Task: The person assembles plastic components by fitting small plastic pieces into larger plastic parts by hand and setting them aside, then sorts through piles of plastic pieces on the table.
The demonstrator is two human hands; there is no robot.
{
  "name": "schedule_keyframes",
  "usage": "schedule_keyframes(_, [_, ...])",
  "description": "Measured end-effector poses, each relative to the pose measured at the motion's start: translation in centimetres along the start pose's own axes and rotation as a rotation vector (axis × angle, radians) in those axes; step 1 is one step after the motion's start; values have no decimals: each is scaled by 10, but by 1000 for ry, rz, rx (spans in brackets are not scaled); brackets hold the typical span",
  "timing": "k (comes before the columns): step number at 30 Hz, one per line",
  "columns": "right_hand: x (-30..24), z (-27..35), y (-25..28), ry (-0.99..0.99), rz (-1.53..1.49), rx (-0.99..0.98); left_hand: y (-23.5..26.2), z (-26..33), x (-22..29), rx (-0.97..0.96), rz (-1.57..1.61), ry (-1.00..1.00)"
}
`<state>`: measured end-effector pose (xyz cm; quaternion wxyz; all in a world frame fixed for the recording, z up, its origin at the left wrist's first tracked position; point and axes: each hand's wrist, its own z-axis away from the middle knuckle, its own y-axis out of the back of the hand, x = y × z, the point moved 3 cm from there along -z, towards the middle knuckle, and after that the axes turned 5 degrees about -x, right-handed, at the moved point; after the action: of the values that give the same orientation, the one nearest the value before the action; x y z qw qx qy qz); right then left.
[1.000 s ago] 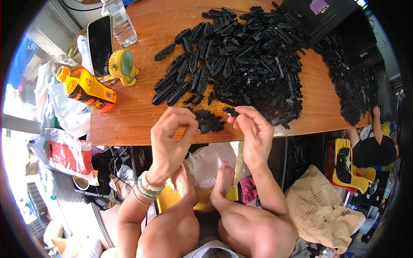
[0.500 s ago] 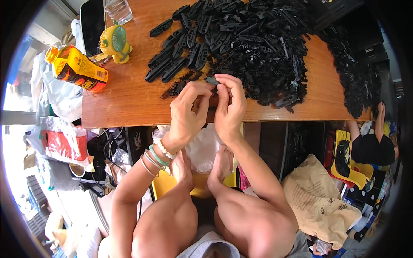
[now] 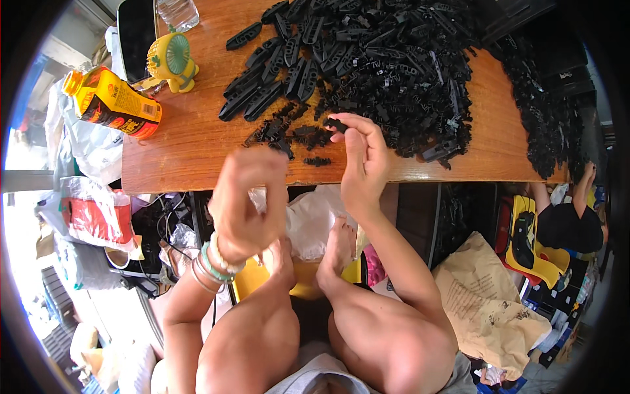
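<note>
Above the wooden table (image 3: 190, 141), the right hand (image 3: 363, 164) has its grip pinching a black clip (image 3: 336, 124); left hand (image 3: 246, 200) unclear.

Left hand (image 3: 246, 200) motion-blurred, grip unreadable. Phone (image 3: 136, 33) and bottle (image 3: 178, 12) cut by top edge. Pile (image 3: 387, 59) parts indistinguishable.

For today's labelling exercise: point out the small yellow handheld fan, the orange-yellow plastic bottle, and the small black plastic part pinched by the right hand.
small yellow handheld fan (image 3: 172, 60), head view, green grille.
orange-yellow plastic bottle (image 3: 115, 103), head view, label middle.
small black plastic part (image 3: 336, 124), head view, its body at the right hand (image 3: 365, 167) fingertips.
</note>
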<state>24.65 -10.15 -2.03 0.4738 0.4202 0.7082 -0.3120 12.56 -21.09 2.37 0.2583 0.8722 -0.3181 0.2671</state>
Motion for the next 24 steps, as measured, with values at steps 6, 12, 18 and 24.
schedule_keyframes(6, [-41, 1, 59, 196, 281, 14, -7, 77, 2, -1231, 82, 75])
schedule_keyframes(12, [-50, 35, 121, 160, 512, -4, -4, 91, -29, -1568, -81, 81])
schedule_keyframes(18, [-62, 92, 172, -136, 702, 188, -62, 91, -103, -1432, 57, 224])
schedule_keyframes(24, [-60, 123, 176, -409, 700, 391, -120, 86, -133, -1257, 66, 436])
